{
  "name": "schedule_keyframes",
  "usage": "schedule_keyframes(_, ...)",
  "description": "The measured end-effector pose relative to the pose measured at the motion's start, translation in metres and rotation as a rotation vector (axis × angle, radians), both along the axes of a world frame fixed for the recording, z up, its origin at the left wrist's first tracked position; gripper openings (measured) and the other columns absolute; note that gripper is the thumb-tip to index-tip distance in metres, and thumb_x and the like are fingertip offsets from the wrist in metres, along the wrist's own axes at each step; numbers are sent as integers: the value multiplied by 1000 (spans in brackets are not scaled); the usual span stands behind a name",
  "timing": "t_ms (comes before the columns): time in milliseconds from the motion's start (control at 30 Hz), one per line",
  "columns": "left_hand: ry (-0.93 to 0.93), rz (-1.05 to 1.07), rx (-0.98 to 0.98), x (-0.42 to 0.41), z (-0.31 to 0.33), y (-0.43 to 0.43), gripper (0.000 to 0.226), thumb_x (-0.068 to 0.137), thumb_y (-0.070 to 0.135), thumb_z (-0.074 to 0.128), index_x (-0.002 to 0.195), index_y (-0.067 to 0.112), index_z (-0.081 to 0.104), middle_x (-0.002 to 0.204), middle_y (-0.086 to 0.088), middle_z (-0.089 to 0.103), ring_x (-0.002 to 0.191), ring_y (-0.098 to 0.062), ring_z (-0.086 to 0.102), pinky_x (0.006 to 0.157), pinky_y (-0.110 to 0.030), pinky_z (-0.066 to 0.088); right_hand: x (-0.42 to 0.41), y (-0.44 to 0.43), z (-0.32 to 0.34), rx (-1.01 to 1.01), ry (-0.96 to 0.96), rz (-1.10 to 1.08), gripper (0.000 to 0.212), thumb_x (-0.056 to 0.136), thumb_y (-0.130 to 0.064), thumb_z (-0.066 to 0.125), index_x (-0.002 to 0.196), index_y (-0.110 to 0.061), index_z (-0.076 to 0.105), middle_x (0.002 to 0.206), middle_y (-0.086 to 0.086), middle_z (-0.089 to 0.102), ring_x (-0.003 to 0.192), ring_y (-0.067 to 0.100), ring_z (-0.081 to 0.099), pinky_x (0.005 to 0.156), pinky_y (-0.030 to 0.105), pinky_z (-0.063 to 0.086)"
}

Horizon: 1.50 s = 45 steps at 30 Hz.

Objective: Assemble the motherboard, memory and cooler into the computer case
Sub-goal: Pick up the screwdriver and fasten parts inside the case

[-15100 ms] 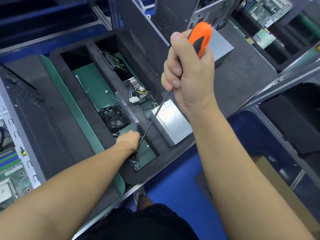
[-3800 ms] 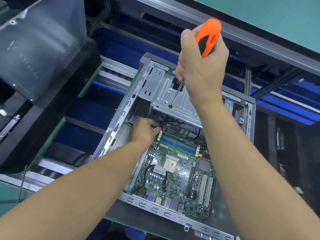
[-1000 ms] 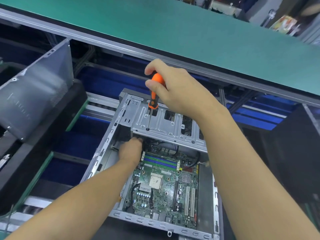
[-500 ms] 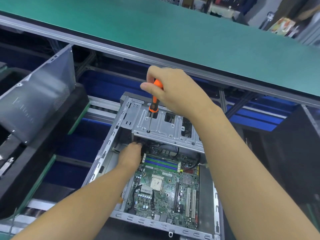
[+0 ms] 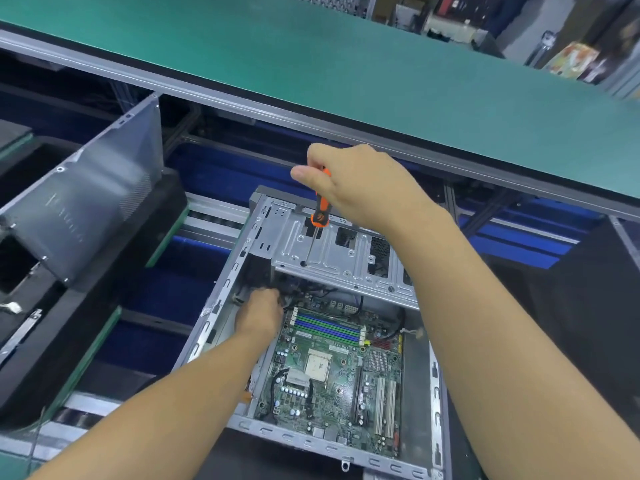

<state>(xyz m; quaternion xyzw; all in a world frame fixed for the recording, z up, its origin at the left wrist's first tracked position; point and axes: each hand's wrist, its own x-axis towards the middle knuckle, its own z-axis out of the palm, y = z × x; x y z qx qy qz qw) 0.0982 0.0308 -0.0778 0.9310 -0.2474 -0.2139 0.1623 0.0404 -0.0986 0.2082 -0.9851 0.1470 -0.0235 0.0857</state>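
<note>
Right grip (image 5: 360, 188) was up high, fingers wrapped round the screwdriver (image 5: 320, 211), left grip (image 5: 259, 315) low, arm outstretched, fingertips hidden.

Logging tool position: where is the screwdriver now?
Head view, centre: the right hand grips the screwdriver, its tip at a hole on the left of the metal drive bay, just beyond the left hand and motherboard.

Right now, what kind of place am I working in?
Probably a computer assembly line: an open computer case with its motherboard sits on conveyor rails, and a long green-matted bench runs behind.
</note>
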Motion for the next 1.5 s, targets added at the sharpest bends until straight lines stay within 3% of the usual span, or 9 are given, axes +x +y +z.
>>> schedule_keyframes(167, 37, 14, -22, -1, -1, 0, 14, 98, 13, 56, 106, 15, 67, 73, 3, 54, 59, -11, 53, 51, -25, 39, 0, 2, 0, 209, -42, -10, 19, 101, -33, 36, 98, -16, 45, 101, -1, 42, 92, 25, 45, 70, 38, 31)
schedule_keyframes(267, 56, 6, -50, -1, 0, -1, 15, 98, 12, 54, 108, 15, 66, 74, 4, 53, 61, -11, 53, 56, -27, 44, -3, 1, 1, 275, -32, 44, 10, 101, -22, 37, 105, -15, 45, 99, -1, 50, 82, 22, 50, 66, 37, 34)
schedule_keyframes(500, 48, -13, -157, -3, 5, -2, 17, 97, 17, 57, 111, 16, 66, 84, -3, 63, 70, -20, 62, 62, -32, 52, -2, 4, -3, 34, -21, 9, 39, 104, -58, 33, 99, -23, 49, 87, -7, 58, 85, 24, 56, 63, 34, 37)
schedule_keyframes(733, 11, -57, -143, -5, 4, -4, 18, 98, 17, 52, 101, 10, 68, 83, -2, 59, 72, -20, 58, 62, -30, 46, -8, 2, 4, 220, 21, 59, 15, 103, -20, 35, 111, -15, 45, 105, 1, 45, 81, 22, 49, 71, 39, 38)
schedule_keyframes(933, -30, -128, -87, -7, 2, -7, 28, 101, 18, 45, 110, 8, 69, 125, -12, 59, 101, -26, 60, 83, -37, 53, -4, 9, 0, -69, 44, 2, 31, 107, -50, 30, 102, -22, 43, 93, -2, 57, 82, 27, 54, 68, 39, 36)
schedule_keyframes(1000, -48, -155, -60, -8, 3, -7, 28, 101, 20, 43, 112, 10, 67, 133, -12, 55, 109, -28, 59, 88, -37, 52, -2, 9, 0, 12, 35, -46, 26, 106, -44, 32, 103, -20, 43, 100, -1, 51, 86, 25, 50, 71, 39, 34)
schedule_keyframes(1133, -112, -239, -15, -8, 4, -6, 25, 101, 22, 44, 113, 10, 63, 125, -14, 56, 108, -31, 58, 91, -41, 50, -3, 5, 7, 193, 56, 40, 11, 103, -18, 37, 110, -12, 44, 106, 2, 44, 83, 16, 45, 63, 29, 31)
schedule_keyframes(1367, -73, -378, 171, -9, 6, 1, 30, 96, 2, 51, 124, 6, 61, 124, -10, 58, 114, -30, 48, 97, -37, 47, 0, 8, 0, -51, 44, -31, 40, 104, -59, 35, 103, -19, 42, 91, 2, 59, 80, 30, 54, 66, 38, 38)
schedule_keyframes(1500, -135, -416, 214, -4, -3, -2, 28, 95, -1, 51, 120, 4, 63, 117, -10, 59, 111, -31, 47, 92, -39, 50, 0, 8, 1, 183, 12, -18, 13, 100, -29, 39, 103, -16, 39, 99, 0, 41, 86, 24, 45, 65, 37, 30)
